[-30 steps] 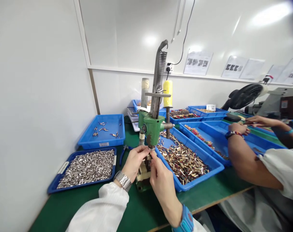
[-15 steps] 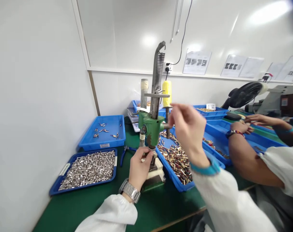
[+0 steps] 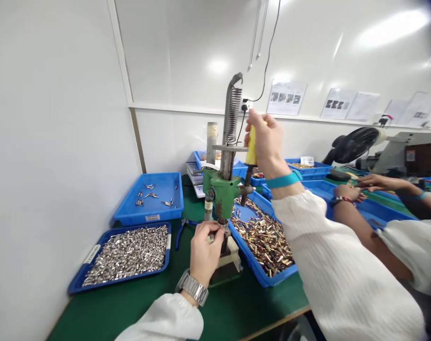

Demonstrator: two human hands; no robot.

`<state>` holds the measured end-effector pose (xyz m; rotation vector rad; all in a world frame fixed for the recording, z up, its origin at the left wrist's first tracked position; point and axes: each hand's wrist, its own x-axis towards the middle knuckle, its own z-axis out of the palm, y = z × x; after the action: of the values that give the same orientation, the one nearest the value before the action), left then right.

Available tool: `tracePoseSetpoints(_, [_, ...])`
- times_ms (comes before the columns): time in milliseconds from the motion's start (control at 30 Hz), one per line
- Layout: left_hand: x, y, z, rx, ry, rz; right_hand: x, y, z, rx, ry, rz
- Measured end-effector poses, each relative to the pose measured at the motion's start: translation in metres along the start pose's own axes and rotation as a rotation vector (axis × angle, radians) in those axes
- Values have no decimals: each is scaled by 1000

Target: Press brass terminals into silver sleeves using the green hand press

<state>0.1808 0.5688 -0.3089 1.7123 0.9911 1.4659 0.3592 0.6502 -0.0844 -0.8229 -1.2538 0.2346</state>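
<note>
A green hand press with a tall coil spring stands on the bench in front of me. My right hand is wrapped round the yellow handle of its lever. Low at the press, my left hand has thumb and forefinger pinched together just under the ram. What that pinch holds is too small and covered to make out. Beside the press on the right, a blue tray holds many small brass-coloured metal parts.
On the left sit a tray of small silver metal sleeves and a blue tray with several loose parts. Blue-handled pliers lie near the press. At the right, a co-worker's hands work over blue trays, with a black fan behind.
My right hand has risen from beside the press and closed on the yellow handle, which now leans slightly. My left hand stays pinched under the ram. The view has shifted slightly.
</note>
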Motion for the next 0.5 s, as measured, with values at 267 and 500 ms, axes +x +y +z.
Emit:
tracePoseSetpoints(267, [4, -2, -7, -74, -84, -30, -29, -21, -7, 41, 97, -151])
tracePoseSetpoints(500, [8, 3, -14, -109, -198, -123, 1, 4, -13, 120, -182, 100])
